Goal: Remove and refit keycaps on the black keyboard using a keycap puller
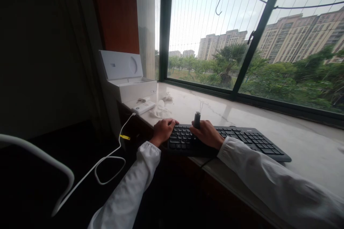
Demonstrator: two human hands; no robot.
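Observation:
A black keyboard (pixel 242 139) lies across the front of the pale stone sill, its near edge over the sill's front edge. At its left end, my left hand (pixel 164 129) is closed on the keyboard's edge, with the fingers near the top corner. My right hand (pixel 209 134) is wrapped round a black handle (pixel 197 119) with a thin cord loop on top. That handle stands nearly upright over the keys left of the keyboard's middle. Its lower end is hidden by my hand and lost against the dark keys.
An open white box (pixel 131 87) stands at the sill's left end. Before it lie a white power bank (pixel 144 107), crumpled white wrapping (pixel 161 110) and a white cable (pixel 118 146) with a yellow tag (pixel 125 137). A window frame (pixel 201 88) borders the sill behind.

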